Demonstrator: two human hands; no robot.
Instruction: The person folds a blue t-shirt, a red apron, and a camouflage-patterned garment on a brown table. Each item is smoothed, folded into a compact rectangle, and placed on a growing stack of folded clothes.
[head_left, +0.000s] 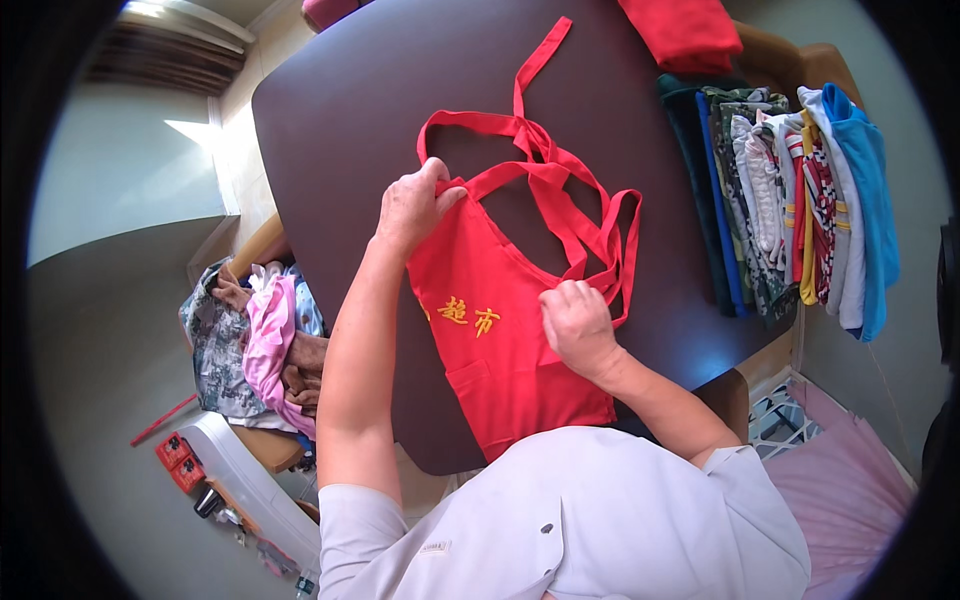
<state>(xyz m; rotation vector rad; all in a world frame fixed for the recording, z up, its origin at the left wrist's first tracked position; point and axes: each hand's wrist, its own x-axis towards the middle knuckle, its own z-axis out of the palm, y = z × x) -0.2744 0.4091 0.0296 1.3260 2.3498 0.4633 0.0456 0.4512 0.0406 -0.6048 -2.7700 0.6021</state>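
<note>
A red apron (510, 382) lies on the dark brown table (345, 97), its lower end reaching the near edge by my body. Yellow embroidered writing and a pocket show on its front. My left hand (420, 202) pinches the apron's top left corner between thumb and fingers. At the apron's right side edge, my right hand (581, 326) has its fingers curled on the fabric. Beyond both hands, the red straps (551, 191) lie in loose, crossing loops, with one end stretching towards the far side.
A row of folded clothes (772, 195) stands along the table's right side, with folded red cloth (686, 34) behind it. Rumpled clothes (262, 337) heap on a chair at left. A white cabinet (247, 480) holds small items. Pink fabric (832, 480) hangs at lower right.
</note>
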